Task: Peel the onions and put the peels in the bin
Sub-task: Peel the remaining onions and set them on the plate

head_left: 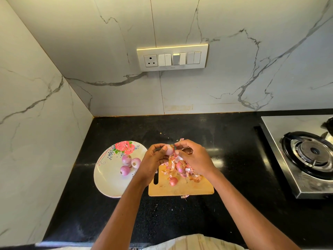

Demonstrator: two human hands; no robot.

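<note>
Black speckled stone countertop (180,219), set in a corner of white marble-veined wall tiles (234,83); the tiles carry a switch panel (172,57) at 12 o'clock.

Held onion (169,149): small, pale pink, mostly bare of skin, raised above the far edge of the cutting board. The left hand (152,164) grips it from the 9 o'clock side, fingers curled round it and thumb pressed on its near face. The right hand (194,158) meets it from the 3 o'clock side, fingertips (178,147) bent and pinching at the top of the onion where dry root threads show; whether a strip of skin lies between them cannot be told.

Wooden cutting board (182,189): light tan, with a handle slot on its 9 o'clock side, lying at the centre of the countertop beneath both hands.

Peels (172,164): loose heap of pink and papery brown skins on the far half of the board, partly hidden by the right hand; one scrap (185,196) lies just off the board's 6 o'clock edge.

Unpeeled onions on the board: one (180,166) among the peels, one smaller (173,181) nearer the person.

Plate (106,177): white, with a rose print at its far rim, just beside the board at 9 o'clock. It holds three peeled onions (130,164), clustered and touching.

Gas stove (306,156): steel, with a black burner ring, at 3 o'clock, well apart from the board.
</note>
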